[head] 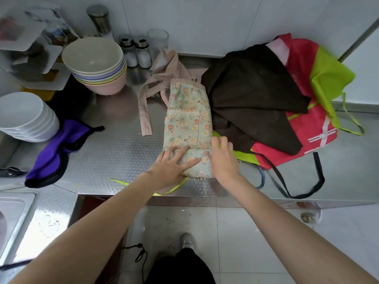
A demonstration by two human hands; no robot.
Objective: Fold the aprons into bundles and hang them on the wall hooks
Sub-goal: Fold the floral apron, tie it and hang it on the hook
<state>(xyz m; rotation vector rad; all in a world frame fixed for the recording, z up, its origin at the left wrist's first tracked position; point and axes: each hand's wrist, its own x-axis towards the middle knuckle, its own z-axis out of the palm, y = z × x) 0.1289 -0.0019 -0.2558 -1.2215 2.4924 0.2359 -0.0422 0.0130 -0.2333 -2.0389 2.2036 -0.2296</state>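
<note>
A floral apron, pale green with pink dotted straps, lies folded into a narrow strip on the steel counter. Its near end is rolled over into a low fold. My left hand presses flat on that fold, fingers spread. My right hand rests on the fold's right edge, fingers curled over the cloth. A heap of other aprons lies to the right: a dark brown apron, a red apron and a lime green apron. A purple apron lies bunched at the left. No wall hooks are in view.
Stacked pastel bowls and white bowls stand at the left. Salt shakers, a glass and a steel canister line the back wall. A sink sits at the lower left. Black and lime straps hang over the counter's front edge.
</note>
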